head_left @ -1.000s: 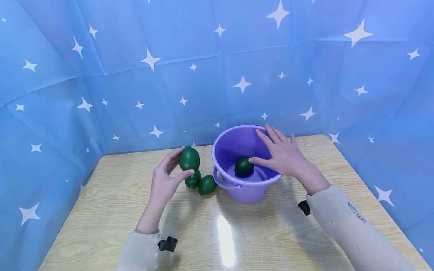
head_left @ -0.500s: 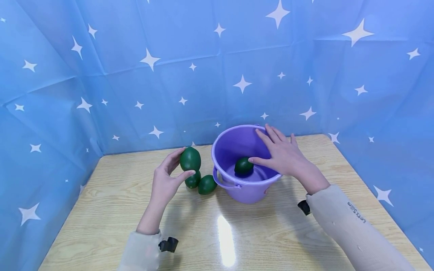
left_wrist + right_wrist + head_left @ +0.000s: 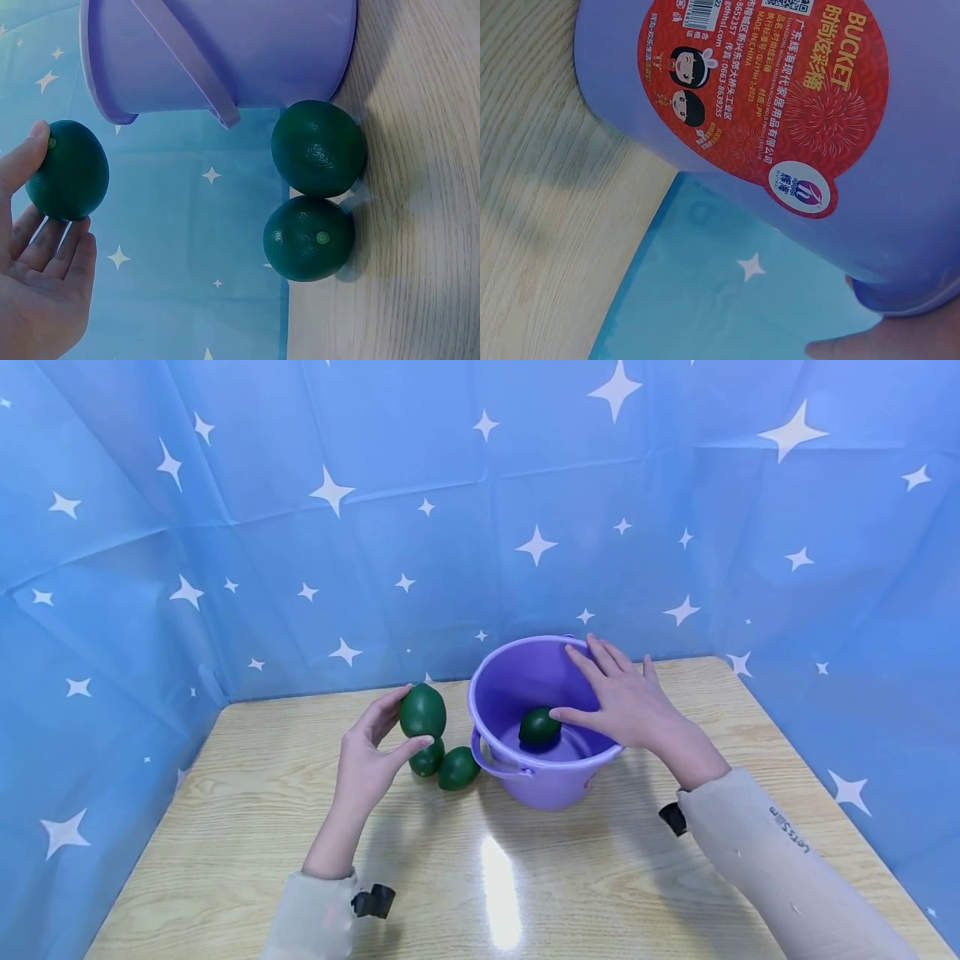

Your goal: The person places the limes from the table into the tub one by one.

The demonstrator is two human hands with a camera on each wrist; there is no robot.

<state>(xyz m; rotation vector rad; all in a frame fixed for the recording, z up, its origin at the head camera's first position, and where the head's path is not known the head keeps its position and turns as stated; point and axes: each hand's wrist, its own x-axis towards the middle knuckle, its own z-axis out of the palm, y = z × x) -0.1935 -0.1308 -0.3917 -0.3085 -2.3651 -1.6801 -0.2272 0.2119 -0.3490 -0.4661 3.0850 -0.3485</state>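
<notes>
In the head view my left hand (image 3: 372,745) pinches a dark green lime (image 3: 423,711) between thumb and fingers, raised off the table left of the purple bucket (image 3: 546,789). The left wrist view shows that held lime (image 3: 73,172) apart from the bucket. Two more limes, one (image 3: 426,758) farther left and one (image 3: 458,768) nearer the bucket, lie on the table side by side. Another lime (image 3: 539,727) sits inside the bucket. My right hand (image 3: 626,697) rests over the bucket's right rim, fingers spread and straight, thumb reaching inside.
The bucket's handle (image 3: 498,770) hangs down on its left front side. A red label (image 3: 780,82) covers part of its outer wall. A blue curtain (image 3: 420,543) with white stars closes off the back and sides of the wooden table (image 3: 247,827).
The left hand has shifted very slightly to the right with its lime. The right hand, the bucket and the other limes stay where they were.
</notes>
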